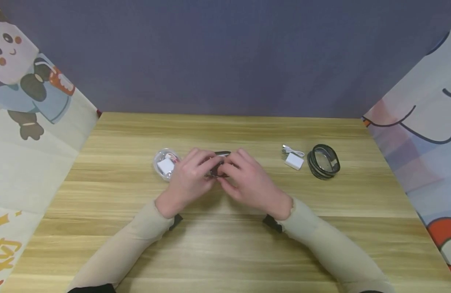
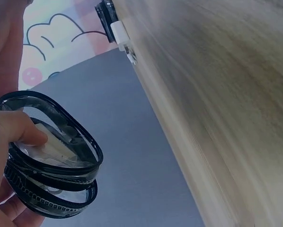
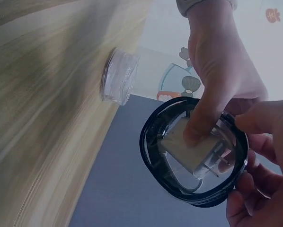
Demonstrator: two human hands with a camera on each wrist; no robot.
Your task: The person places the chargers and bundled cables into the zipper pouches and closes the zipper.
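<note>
Both hands meet over the middle of the table, around a small round clear pouch (image 3: 156,165) with black trim. A white plug charger (image 3: 186,150) with two metal prongs sits inside it, and part of a white cable shows near its lower edge. My left hand (image 1: 190,173) grips the pouch, its thumb lying over the charger in the right wrist view. On the other side, my right hand (image 1: 252,181) pinches the pouch's rim with its fingertips. A zipper (image 2: 42,196) runs around the pouch's side in the left wrist view. In the head view the hands hide most of the pouch.
Left of the hands lies a clear round case (image 1: 157,170) with a white charger (image 1: 166,166) in it. To the right are a white charger (image 1: 294,161), a coiled white cable (image 1: 295,151) and another black-trimmed clear pouch (image 1: 313,165). A grey panel (image 1: 225,61) rises behind the table.
</note>
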